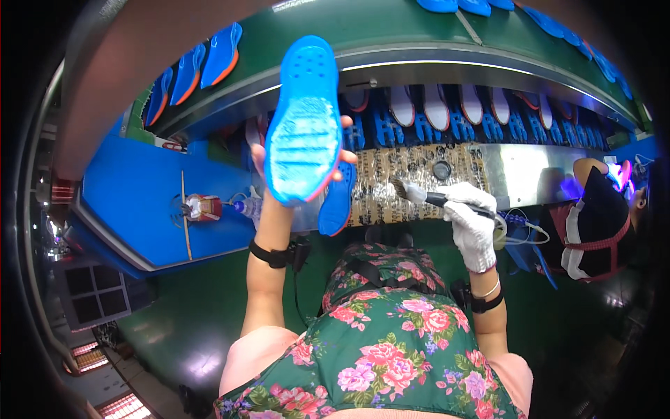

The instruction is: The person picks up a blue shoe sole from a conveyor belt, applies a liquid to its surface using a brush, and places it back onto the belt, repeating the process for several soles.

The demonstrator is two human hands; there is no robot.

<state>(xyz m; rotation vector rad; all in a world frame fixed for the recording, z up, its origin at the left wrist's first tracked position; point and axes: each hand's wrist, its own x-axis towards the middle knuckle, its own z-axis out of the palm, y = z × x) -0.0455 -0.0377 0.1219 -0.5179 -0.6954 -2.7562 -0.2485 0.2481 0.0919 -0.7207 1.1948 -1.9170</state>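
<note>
My bare left hand [344, 158] holds up a blue shoe sole [305, 119] with a red edge, its fingers wrapped round the right side and the thumb on the left. A wet, glossy coating covers the sole's middle and lower part. In my white-gloved right hand [469, 220] is a brush [412, 191] with a dark handle; its bristles point left, apart from the sole. Beneath the raised sole, a second blue sole [337, 202] lies at the left end of the tape-covered worktop [387, 164].
Shoe uppers with pale bottoms [438, 108] stand in a row on a rack behind the worktop. Blue soles [222, 56] rest on the green conveyor [391, 28] above. A blue table [132, 202] is at left. To the right sits another person [593, 223].
</note>
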